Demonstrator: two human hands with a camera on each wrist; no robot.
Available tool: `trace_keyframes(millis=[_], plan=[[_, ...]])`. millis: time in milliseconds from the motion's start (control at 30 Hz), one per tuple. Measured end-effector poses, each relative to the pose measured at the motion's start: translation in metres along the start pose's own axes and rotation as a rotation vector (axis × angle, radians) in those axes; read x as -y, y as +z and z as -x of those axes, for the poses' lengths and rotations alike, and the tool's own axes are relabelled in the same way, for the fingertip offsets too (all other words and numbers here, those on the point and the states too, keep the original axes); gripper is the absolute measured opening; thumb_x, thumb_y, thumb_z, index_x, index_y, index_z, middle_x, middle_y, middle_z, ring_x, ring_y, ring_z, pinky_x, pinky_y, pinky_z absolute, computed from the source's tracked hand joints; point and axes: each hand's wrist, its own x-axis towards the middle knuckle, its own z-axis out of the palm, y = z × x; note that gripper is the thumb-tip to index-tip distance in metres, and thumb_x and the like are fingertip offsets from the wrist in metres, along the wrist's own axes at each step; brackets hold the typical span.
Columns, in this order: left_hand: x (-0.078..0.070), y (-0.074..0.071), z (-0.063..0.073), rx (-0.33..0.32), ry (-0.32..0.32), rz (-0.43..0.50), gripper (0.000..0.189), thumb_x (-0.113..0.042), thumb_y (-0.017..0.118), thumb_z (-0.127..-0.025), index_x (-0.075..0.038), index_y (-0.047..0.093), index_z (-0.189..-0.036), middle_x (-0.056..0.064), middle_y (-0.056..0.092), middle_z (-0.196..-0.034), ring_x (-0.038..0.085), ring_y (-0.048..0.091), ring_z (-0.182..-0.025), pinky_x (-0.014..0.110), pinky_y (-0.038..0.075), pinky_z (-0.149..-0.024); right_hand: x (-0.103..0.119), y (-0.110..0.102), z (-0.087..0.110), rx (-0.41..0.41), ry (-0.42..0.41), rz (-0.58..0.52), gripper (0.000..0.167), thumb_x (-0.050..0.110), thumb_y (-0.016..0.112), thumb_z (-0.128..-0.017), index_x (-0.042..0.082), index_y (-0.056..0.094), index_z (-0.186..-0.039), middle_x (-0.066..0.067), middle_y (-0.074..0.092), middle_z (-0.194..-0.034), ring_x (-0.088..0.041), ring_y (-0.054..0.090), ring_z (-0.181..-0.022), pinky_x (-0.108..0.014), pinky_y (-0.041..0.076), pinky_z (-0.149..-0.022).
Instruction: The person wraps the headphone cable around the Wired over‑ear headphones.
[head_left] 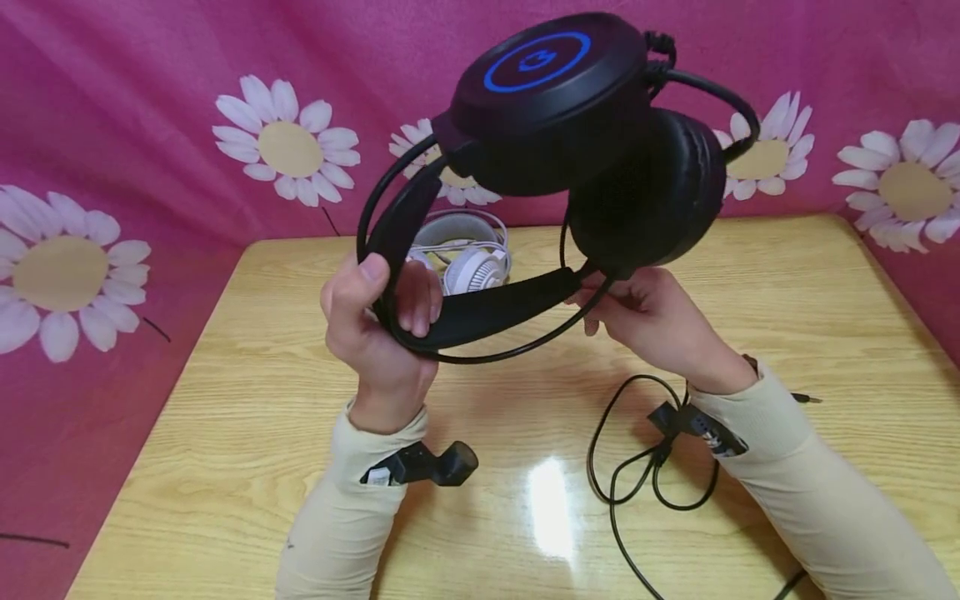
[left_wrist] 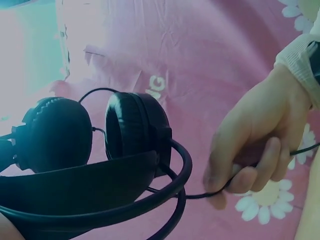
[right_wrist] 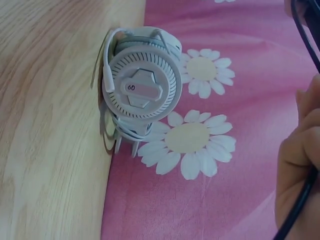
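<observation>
White headset (right_wrist: 142,82) with slotted earcup, resting on wood-grain table (head_left: 247,467), pink cloth (head_left: 172,50) printed with white daisies (head_left: 288,150)

Head view: bright overall; hard white glare on the table (head_left: 247,400) between 5 and 6 o'clock; black headphones (head_left: 551,125) sunk in shadow underneath — detail lost; left wrist view: hazy, low contrast, bluish; washed out toward 10 o'clock; right wrist view: dimmer, softer; thin shadows at the white headphones' (right_wrist: 142,85) 9 o'clock side — focus fair.
</observation>
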Motion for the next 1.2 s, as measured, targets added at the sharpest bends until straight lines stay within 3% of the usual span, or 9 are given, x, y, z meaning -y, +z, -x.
trace_keyframes(millis=[300,567,1200], plan=[[-0.003,-0.006,-0.008,-0.099,0.028,0.013,0.038,-0.029,0.058,-0.089,-0.017,0.045,-0.055,-0.009,0.042,-0.043,0.009,0.032,-0.036,0.024,0.026,-0.039,0.002,-0.006,-0.003,-0.006,0.051,0.040,0.019,0.013,0.057,-0.102,0.006,0.074,-0.104,0.003,0.060,-0.068,-0.013,0.048,-0.055,-0.030,0.036,-0.050],[-0.001,-0.013,-0.014,-0.174,0.043,0.004,0.036,-0.026,0.058,-0.090,-0.018,0.046,-0.057,-0.011,0.043,-0.043,0.008,0.033,-0.036,0.022,0.027,-0.039,0.005,-0.010,-0.001,0.016,0.110,0.037,0.022,0.024,0.060,-0.104,0.010,0.071,-0.090,0.006,0.040,-0.057,-0.011,0.036,-0.050,-0.032,0.031,-0.047],[0.000,-0.025,-0.028,-0.321,0.056,-0.068,0.035,-0.020,0.056,-0.091,-0.012,0.045,-0.059,-0.006,0.040,-0.043,0.011,0.033,-0.035,0.022,0.030,-0.037,0.012,-0.022,0.003,0.127,0.208,0.060,0.031,0.035,0.068,-0.100,0.012,0.060,-0.079,0.001,0.045,-0.053,-0.015,0.043,-0.046,-0.032,0.033,-0.043]])
